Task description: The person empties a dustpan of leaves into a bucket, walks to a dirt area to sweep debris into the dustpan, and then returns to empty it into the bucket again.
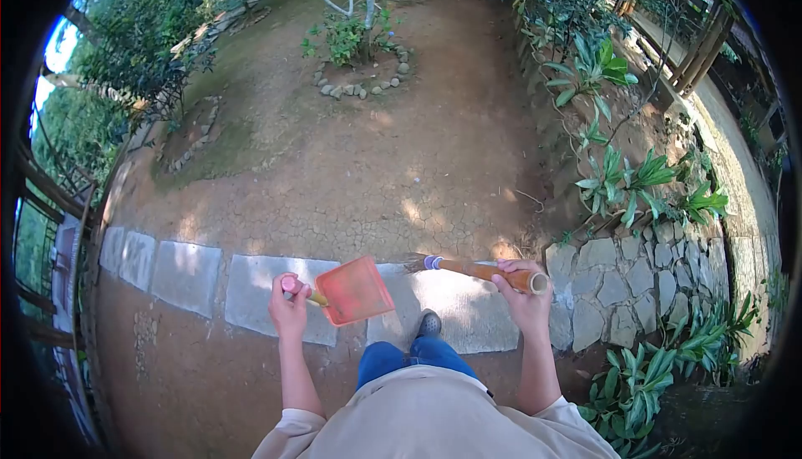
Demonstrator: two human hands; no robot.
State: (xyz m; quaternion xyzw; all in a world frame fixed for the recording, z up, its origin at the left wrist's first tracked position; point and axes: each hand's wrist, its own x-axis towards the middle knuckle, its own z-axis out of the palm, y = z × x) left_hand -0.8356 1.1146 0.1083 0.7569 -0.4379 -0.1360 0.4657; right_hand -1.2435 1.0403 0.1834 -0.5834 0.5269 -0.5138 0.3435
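Observation:
In my left hand is the handle of a reddish-orange dustpan, its fingers closed round the pink grip end. The pan hangs over the paving slabs, tilted with its inside facing up. My right hand is wrapped round the thick bamboo handle of a broom. The broom lies nearly level across my front, with a purple-and-white binding and dark bristles at its left end. Those bristles are near the pan's right edge, a small gap apart in the picture.
Pale paving slabs cross the brown dirt ground. A stone ring circles a small tree ahead. At right are leafy plants and a stone-faced wall. One shoe stands on a slab.

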